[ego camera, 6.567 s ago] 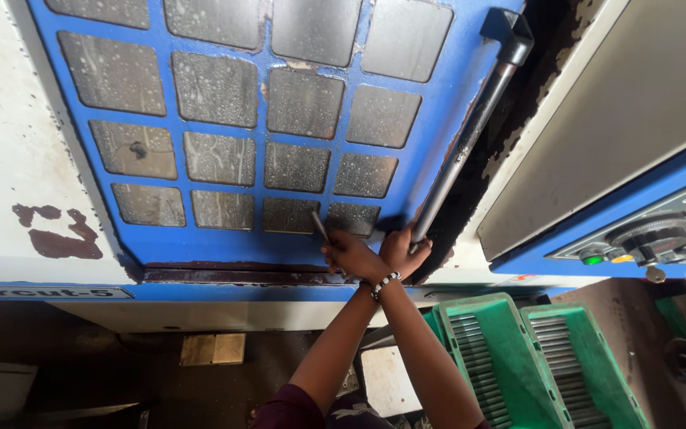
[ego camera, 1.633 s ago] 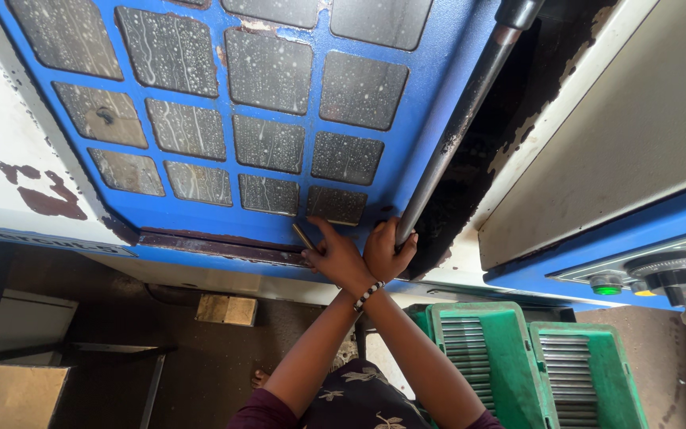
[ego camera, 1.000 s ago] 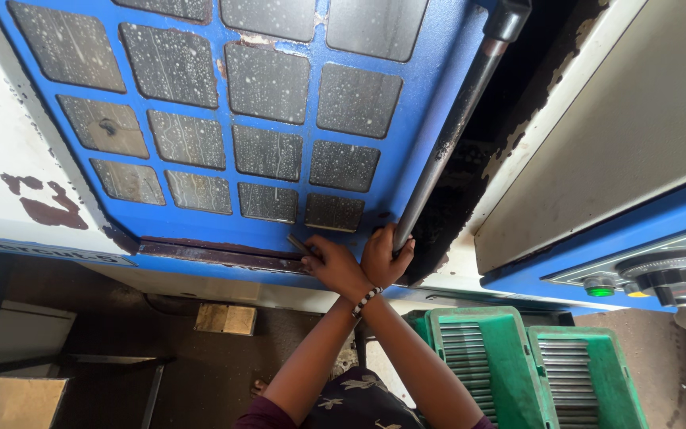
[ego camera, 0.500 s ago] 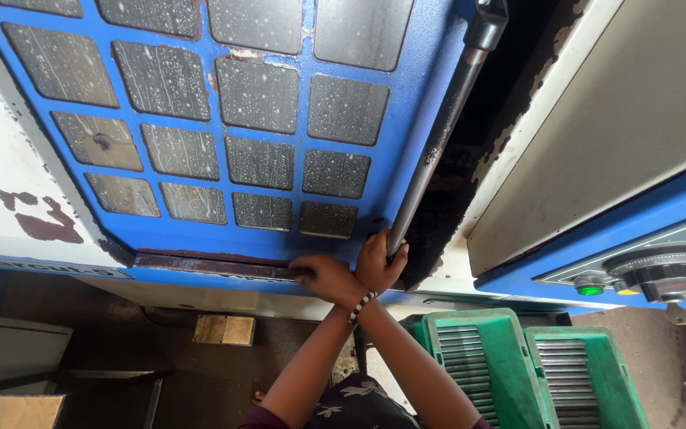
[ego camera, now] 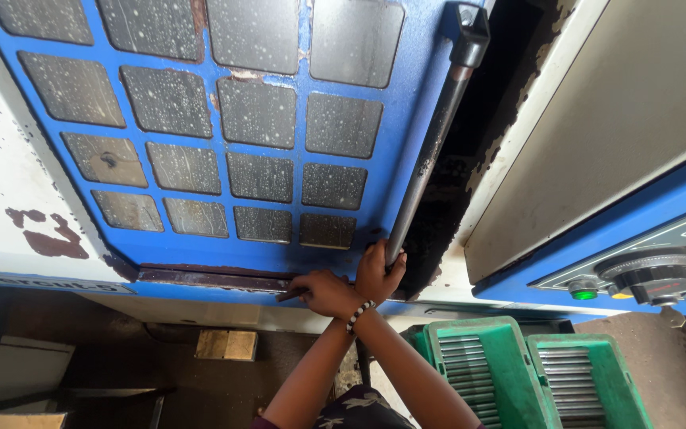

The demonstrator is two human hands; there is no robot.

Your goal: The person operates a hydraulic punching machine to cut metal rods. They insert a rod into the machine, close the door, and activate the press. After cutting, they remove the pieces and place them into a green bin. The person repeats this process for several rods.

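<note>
The right hand (ego camera: 380, 272) has its grip clamped around the lower end of a long grey handle bar (ego camera: 430, 155), which runs up the right edge of a blue machine door (ego camera: 299, 163) to a dark bracket at its top. Crossing under that wrist, the left hand (ego camera: 325, 291), a beaded bracelet (ego camera: 358, 314) on its wrist, rests on the door's bottom ledge with its fingers closed on a small dark, thin object (ego camera: 289, 295) that points left along the brownish sill strip (ego camera: 208, 278); what the object is cannot be told. The door is a grid of blue bars framing dusty, speckled grey panes. Left of it the white machine casing (ego camera: 5, 191) shows a patch of chipped paint with red-brown beneath. Right of the handle bar a dark gap opens beside the door, edged by a cream frame with flaking paint. Further right sits a blue control panel (ego camera: 637, 274) with a green button and a round black dial. Below, two green plastic crates (ego camera: 533, 373) filled with rows of metal rods stand on the brown floor (ego camera: 121, 357), and a small wooden block (ego camera: 225, 345) lies under the machine.
</note>
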